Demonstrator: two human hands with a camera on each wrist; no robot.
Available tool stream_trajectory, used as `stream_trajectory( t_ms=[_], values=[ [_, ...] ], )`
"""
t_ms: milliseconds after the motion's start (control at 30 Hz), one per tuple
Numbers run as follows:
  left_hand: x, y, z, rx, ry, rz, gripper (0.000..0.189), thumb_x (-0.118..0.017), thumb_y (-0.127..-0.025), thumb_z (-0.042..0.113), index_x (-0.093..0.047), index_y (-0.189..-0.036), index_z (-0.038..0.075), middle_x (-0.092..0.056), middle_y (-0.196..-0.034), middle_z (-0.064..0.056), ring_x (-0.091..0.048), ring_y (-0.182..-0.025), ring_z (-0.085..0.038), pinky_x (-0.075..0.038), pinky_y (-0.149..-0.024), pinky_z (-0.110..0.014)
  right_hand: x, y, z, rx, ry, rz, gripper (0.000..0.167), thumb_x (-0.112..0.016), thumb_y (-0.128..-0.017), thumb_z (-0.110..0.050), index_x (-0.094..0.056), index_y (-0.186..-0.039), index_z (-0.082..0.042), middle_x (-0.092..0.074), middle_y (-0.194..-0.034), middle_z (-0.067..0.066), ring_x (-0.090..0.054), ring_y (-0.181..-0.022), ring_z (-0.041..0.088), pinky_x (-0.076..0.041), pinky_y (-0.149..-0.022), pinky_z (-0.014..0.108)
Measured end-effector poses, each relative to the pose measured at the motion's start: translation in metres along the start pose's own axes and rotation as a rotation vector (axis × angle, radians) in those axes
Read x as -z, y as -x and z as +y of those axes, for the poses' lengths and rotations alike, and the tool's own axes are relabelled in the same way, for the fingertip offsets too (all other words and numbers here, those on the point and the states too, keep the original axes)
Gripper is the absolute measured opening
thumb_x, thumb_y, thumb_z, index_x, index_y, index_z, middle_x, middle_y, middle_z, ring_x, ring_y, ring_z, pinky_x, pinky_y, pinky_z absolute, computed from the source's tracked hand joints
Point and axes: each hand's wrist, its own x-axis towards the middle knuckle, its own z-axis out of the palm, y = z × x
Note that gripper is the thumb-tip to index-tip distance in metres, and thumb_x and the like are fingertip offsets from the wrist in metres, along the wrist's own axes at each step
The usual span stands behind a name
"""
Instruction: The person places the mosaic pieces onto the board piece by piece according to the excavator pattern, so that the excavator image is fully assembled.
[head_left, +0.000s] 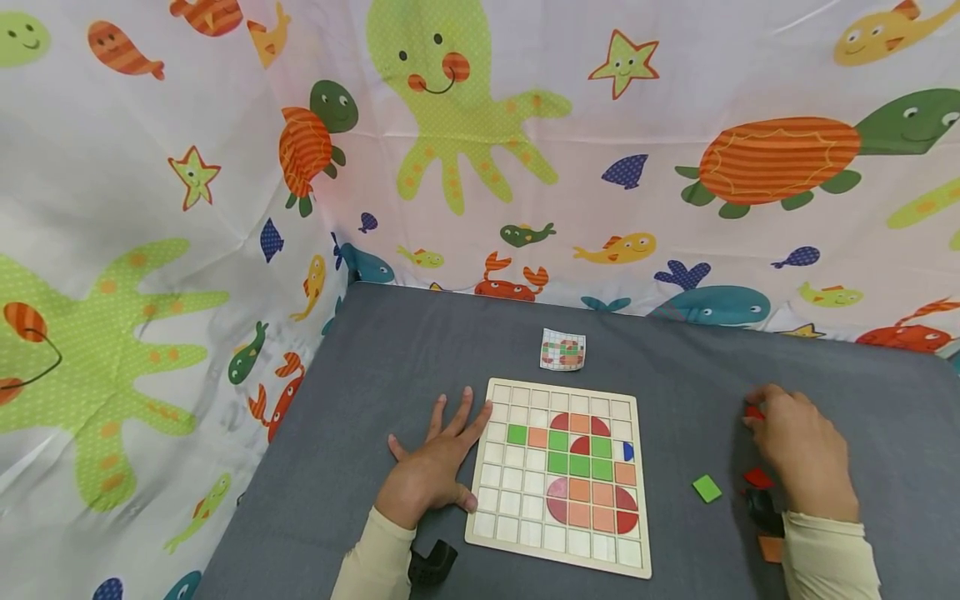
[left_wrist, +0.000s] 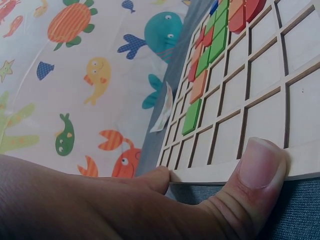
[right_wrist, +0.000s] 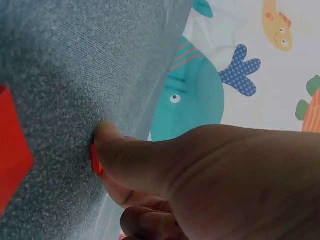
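A wooden grid board (head_left: 512,529) lies on the grey cloth, with green, orange, red, pink and blue tiles in some of its squares. My left hand (head_left: 431,475) rests at the board's left edge, fingers spread; in the left wrist view its thumb (left_wrist: 260,167) presses on the frame. To the right of the board, my right hand (head_left: 806,454) pinches a small red tile (right_wrist: 96,160) between thumb and fingers, close over the cloth. Another red tile (head_left: 759,477) lies just below that hand, and a green tile (head_left: 707,488) lies between it and the board.
A small printed pattern card (head_left: 562,350) stands behind the board. An orange tile (head_left: 771,548) lies by the right sleeve. Black wrist straps (head_left: 433,564) show at both wrists. A white curtain (head_left: 570,208) with printed sea animals borders the cloth at the back and left.
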Motion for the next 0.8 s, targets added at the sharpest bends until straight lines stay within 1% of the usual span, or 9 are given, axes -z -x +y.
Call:
stream_trajectory(
  t_ms=[133, 200, 333, 433, 500, 567, 633, 700, 800],
  values=[
    [0.0, 0.0, 0.0, 0.003, 0.005, -0.002, 0.138, -0.104, -0.059, 0.019, -0.024, -0.171, 0.032, -0.005, -0.179, 0.001, 0.005, -0.164, -0.037, 0.006, -0.096, -0.098, 0.003, 0.0, 0.0, -0.013, 0.002, -0.025, 0.038, -0.08, -0.092, -0.011, -0.062, -0.12, 0.008, -0.061, -0.108, 0.037, -0.059, -0.095, 0.054, -0.049, -0.073, 0.069],
    [0.0, 0.0, 0.0, 0.004, 0.004, -0.004, 0.138, -0.103, -0.059, 0.019, -0.023, -0.171, 0.032, -0.005, -0.179, 0.001, 0.005, -0.164, -0.037, 0.006, -0.096, -0.098, 0.005, 0.001, 0.001, -0.016, -0.002, -0.033, 0.039, -0.081, -0.092, -0.013, -0.061, -0.119, 0.007, -0.061, -0.105, 0.035, -0.059, -0.093, 0.053, -0.049, -0.072, 0.067],
    [0.0, -0.001, 0.001, 0.005, -0.01, -0.004, 0.138, -0.104, -0.06, 0.02, -0.023, -0.171, 0.033, -0.005, -0.179, 0.001, 0.005, -0.164, -0.037, 0.005, -0.096, -0.098, 0.008, 0.002, 0.0, -0.027, -0.014, -0.029, 0.034, -0.082, -0.091, -0.015, -0.062, -0.112, 0.003, -0.064, -0.093, 0.025, -0.061, -0.081, 0.043, -0.049, -0.061, 0.056],
    [0.0, -0.001, 0.001, 0.003, -0.018, -0.001, 0.138, -0.104, -0.059, 0.02, -0.023, -0.171, 0.032, -0.005, -0.179, 0.001, 0.004, -0.164, -0.037, 0.003, -0.096, -0.098, 0.011, 0.002, -0.003, -0.043, -0.024, -0.042, 0.028, -0.081, -0.093, -0.018, -0.065, -0.108, -0.001, -0.068, -0.089, 0.02, -0.061, -0.075, 0.036, -0.047, -0.055, 0.048],
    [0.0, 0.0, 0.001, 0.002, -0.022, 0.001, 0.138, -0.104, -0.059, 0.02, -0.024, -0.171, 0.032, -0.005, -0.179, 0.001, 0.003, -0.164, -0.037, 0.003, -0.096, -0.098, 0.013, 0.004, -0.007, -0.04, -0.029, -0.043, 0.026, -0.08, -0.095, -0.02, -0.066, -0.106, -0.002, -0.069, -0.089, 0.018, -0.061, -0.073, 0.034, -0.046, -0.054, 0.046],
    [0.0, 0.0, 0.001, 0.001, -0.023, 0.002, 0.138, -0.104, -0.059, 0.021, -0.024, -0.171, 0.032, -0.006, -0.179, 0.001, 0.003, -0.164, -0.037, 0.002, -0.096, -0.098, 0.013, 0.005, -0.011, -0.021, -0.036, -0.024, 0.024, -0.078, -0.096, -0.022, -0.066, -0.106, -0.004, -0.07, -0.088, 0.016, -0.061, -0.072, 0.031, -0.045, -0.053, 0.044],
    [0.0, 0.0, 0.001, 0.0, -0.024, 0.002, 0.139, -0.104, -0.058, 0.02, -0.024, -0.171, 0.031, -0.006, -0.179, 0.001, 0.003, -0.164, -0.037, 0.002, -0.096, -0.098, 0.012, 0.007, -0.018, 0.01, -0.042, 0.006, 0.023, -0.077, -0.098, -0.022, -0.066, -0.108, -0.004, -0.071, -0.089, 0.015, -0.061, -0.07, 0.029, -0.044, -0.051, 0.043],
    [0.0, 0.0, 0.001, 0.0, -0.023, 0.002, 0.139, -0.104, -0.058, 0.02, -0.024, -0.171, 0.031, -0.006, -0.179, 0.001, 0.003, -0.164, -0.037, 0.002, -0.096, -0.098, 0.011, 0.008, -0.028, 0.045, -0.047, 0.038, 0.023, -0.075, -0.099, -0.022, -0.067, -0.112, -0.005, -0.072, -0.09, 0.013, -0.061, -0.069, 0.026, -0.043, -0.05, 0.04],
    [0.0, 0.0, 0.001, 0.001, -0.022, -0.001, 0.139, -0.104, -0.058, 0.02, -0.024, -0.171, 0.031, -0.005, -0.179, 0.001, 0.003, -0.164, -0.037, 0.002, -0.096, -0.098, 0.011, 0.008, -0.045, 0.097, -0.056, 0.078, 0.02, -0.074, -0.1, -0.021, -0.069, -0.113, -0.007, -0.071, -0.09, 0.013, -0.06, -0.069, 0.025, -0.042, -0.049, 0.038]
  ],
)
